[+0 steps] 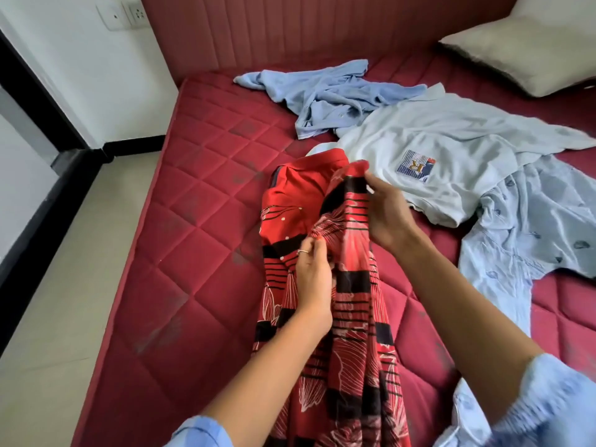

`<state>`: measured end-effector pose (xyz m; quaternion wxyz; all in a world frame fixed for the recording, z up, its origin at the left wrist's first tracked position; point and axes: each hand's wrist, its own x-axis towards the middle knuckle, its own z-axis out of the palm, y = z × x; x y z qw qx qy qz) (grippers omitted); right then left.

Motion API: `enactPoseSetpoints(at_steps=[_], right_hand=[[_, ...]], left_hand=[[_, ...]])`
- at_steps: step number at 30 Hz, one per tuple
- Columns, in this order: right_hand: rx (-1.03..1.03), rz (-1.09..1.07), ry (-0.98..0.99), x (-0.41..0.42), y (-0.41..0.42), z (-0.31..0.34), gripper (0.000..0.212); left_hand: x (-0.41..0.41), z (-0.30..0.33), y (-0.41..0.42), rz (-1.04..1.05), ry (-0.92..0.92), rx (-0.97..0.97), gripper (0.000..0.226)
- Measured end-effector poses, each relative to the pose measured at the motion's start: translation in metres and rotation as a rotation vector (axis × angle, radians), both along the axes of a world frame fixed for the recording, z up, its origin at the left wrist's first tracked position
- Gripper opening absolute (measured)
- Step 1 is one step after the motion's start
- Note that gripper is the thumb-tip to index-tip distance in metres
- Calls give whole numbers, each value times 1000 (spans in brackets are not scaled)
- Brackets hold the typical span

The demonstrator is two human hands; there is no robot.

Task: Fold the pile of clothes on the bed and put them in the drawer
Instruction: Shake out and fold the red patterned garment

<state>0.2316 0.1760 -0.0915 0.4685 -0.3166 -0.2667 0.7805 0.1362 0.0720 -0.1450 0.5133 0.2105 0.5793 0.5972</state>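
I see the red patterned garment [338,285] lying down the frame's centre on the red mattress [193,221] — my left hand [314,279] pinches a fold mid-cloth, my right hand [388,214] pinches its upper edge — pale shirts [451,150] upper right

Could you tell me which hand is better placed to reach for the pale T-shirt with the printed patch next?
The right hand, probably: it pinches the red garment beside the pale T-shirt; the left hand is farther.
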Motion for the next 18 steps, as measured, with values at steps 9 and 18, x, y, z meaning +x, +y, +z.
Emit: enactPoseSetpoints(at_steps=[9,18], right_hand=[[-157,-168,-542,-5,-49,-44,14],[3,134,-887,42,-231,-50,11]], left_hand=[[-26,-10,-3,-124,-93,-50,51],[-34,-11,-46,-221,99,4,68]])
